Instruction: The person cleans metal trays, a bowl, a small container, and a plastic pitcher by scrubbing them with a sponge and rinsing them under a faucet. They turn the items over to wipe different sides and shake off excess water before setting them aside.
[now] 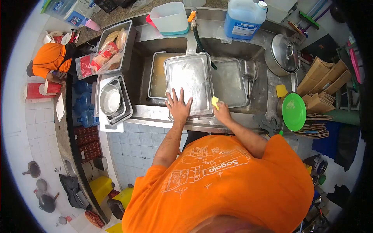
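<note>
A flat metal tray (188, 77) lies across the divider between two sink basins and over the front rim. My left hand (179, 106) rests on its lower left part, palm down with the fingers spread. At the tray's lower right edge, my right hand (222, 113) is closed around a yellow sponge (215, 102). A second tray (157, 73) with brownish liquid sits in the left basin, partly covered by the first. In the right basin another metal tray (231, 83) lies beside a small metal container (248, 69).
Food packages fill a metal bin (132, 39) at left, above nested metal pans (123, 110). Behind the sink stand a hose tap (194, 24), a white tub (169, 17) and a blue-liquid jug (244, 19). A lidded pot (282, 54) stands right. Another person (50, 60) bends at far left.
</note>
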Demonstrator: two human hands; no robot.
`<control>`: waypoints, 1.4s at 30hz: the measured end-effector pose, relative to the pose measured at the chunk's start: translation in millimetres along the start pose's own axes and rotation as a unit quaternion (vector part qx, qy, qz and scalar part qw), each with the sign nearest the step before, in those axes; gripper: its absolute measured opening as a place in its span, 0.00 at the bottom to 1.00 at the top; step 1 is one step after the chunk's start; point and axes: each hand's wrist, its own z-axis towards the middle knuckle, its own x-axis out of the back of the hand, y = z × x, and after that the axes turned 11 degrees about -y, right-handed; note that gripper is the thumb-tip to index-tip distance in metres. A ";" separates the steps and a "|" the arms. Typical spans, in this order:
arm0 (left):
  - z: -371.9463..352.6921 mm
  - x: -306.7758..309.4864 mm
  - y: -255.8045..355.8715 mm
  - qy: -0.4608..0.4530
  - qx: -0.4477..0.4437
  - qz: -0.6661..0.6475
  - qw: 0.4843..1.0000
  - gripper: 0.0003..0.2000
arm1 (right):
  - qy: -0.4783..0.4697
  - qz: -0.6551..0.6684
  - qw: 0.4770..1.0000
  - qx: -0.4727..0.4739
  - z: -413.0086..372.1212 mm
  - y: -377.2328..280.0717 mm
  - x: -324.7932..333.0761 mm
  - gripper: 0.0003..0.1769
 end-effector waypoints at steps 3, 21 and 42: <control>3.9 -1.4 -3.1 -0.016 -0.056 0.011 0.998 0.33 | 0.145 0.049 0.987 0.056 22.6 0.8 -22.5 0.16; 11.4 10.4 -2.8 -0.101 -0.084 0.064 0.989 0.38 | 0.020 -0.144 0.944 0.297 178.5 -96.1 -33.3 0.13; 132.6 -47.9 -73.1 -0.006 0.160 -0.529 0.833 0.26 | 0.078 -0.043 0.986 0.139 248.9 -137.1 -25.3 0.25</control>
